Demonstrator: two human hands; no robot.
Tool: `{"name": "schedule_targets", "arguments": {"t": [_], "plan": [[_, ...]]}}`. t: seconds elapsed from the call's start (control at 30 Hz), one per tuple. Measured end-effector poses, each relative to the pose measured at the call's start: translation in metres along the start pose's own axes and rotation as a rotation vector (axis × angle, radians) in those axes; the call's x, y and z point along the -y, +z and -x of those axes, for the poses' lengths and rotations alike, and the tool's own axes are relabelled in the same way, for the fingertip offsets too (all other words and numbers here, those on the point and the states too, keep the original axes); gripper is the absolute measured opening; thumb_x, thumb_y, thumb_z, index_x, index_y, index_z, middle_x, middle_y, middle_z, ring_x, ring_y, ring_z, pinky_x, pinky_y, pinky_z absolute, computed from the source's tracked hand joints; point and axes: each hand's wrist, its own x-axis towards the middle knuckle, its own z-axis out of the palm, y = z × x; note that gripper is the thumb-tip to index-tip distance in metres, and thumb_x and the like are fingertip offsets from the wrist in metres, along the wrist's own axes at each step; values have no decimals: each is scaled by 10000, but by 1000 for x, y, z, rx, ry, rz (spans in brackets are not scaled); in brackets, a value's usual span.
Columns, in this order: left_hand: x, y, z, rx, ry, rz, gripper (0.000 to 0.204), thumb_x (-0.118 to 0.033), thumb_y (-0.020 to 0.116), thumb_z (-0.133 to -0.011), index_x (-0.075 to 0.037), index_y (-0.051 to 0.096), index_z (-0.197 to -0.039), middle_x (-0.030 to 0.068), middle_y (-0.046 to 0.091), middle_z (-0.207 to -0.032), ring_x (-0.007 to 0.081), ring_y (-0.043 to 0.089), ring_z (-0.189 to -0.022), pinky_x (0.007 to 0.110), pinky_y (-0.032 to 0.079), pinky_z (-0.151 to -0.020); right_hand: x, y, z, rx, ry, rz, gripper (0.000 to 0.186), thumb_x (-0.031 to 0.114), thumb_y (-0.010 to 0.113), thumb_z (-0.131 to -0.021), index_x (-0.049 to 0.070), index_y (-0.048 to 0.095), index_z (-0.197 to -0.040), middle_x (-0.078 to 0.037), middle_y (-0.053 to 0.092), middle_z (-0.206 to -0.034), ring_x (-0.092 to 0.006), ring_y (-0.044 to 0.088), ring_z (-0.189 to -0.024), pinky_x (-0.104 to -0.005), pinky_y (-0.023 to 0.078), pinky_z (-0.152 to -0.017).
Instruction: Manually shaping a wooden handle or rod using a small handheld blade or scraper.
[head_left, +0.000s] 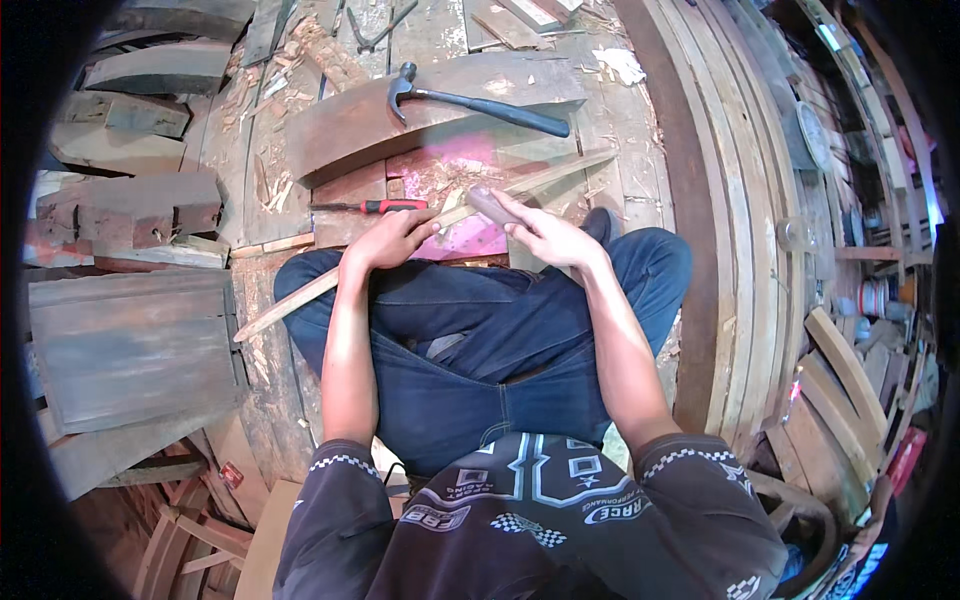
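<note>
My left hand (395,238) grips a long pale wooden strip (288,310), which lies diagonally over my crossed legs. My right hand (540,232) holds a short brownish block (488,204) against the strip, just right of my left hand; the block's far end rests at the strip. Under them is a pink sheet (465,242) with shavings. A screwdriver-like tool with a red and black handle (390,205) lies just beyond my left hand. A claw hammer (490,109) rests on a thick brown board (350,130) further forward.
Pincers (370,40) and wood chips lie at the top on the plank floor (630,130). Rough timber pieces (150,140) and a weathered panel (130,350) are at left. Long stacked boards (725,250) run along my right. More timber and clutter fill the right rim.
</note>
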Motion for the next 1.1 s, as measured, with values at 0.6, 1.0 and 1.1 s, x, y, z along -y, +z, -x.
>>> {"name": "schedule_targets", "arguments": {"t": [0.6, 1.0, 1.1], "plan": [[0, 2, 3, -14, 23, 43, 319, -279, 462, -999, -11, 584, -1121, 158, 583, -752, 250, 568, -694, 381, 441, -647, 12, 1, 2, 45, 34, -93, 594, 142, 477, -922, 75, 270, -1476, -255, 374, -1438, -338, 468, -1274, -372, 368, -1064], [4, 4, 0, 32, -3, 46, 291, -278, 473, -1000, -13, 572, -1068, 105, 552, -726, 193, 521, -679, 347, 434, -642, -19, 20, 1, -126, 13, 63, 605, 138, 475, -920, 58, 243, -1472, -272, 608, -1146, -400, 602, -1059, -419, 464, -934], [-3, -2, -4, -14, 62, 17, 293, -272, 473, -1000, -9, 573, -1082, 104, 557, -730, 188, 531, -683, 345, 439, -642, -5, -22, -5, -226, 444, 215, 531, 165, 471, -923, 37, 339, -1421, -239, 660, -1028, -397, 636, -988, -433, 497, -872]]}}
